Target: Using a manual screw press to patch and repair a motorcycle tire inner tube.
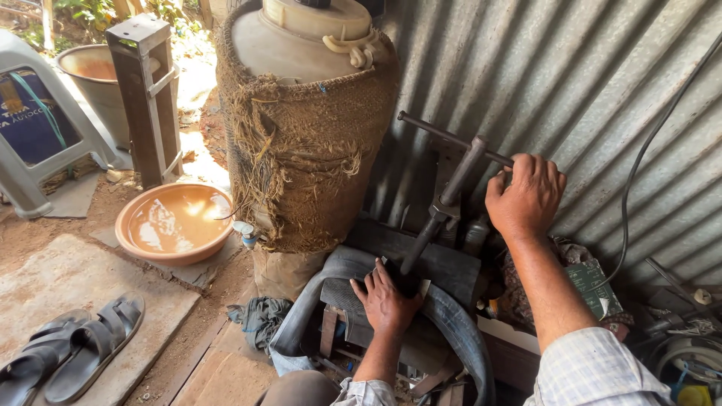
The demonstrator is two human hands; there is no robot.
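Presently the black rubber inner tube (451,316) lies draped over a dark press block, its section pinned under the foot of a screw clamp (440,214). The left hand (385,297) lies flat, fingers spread, pressing the rubber just beside the clamp foot. The right hand (524,197) is clenched round the end of the clamp's steel crossbar (444,135), above and to the right of the left. Judged from this, the tube is positioned and the clamp seated; whether tightening is complete cannot be told. The clamp is dull, worn iron, the rubber matt and slack. Beyond the left hand stands a burlap-wrapped vessel (304,150), coarse and frayed; behind the right hand, corrugated metal sheeting (602,90). Further left, a water-filled orange basin (177,223) and grey sandals (75,349).
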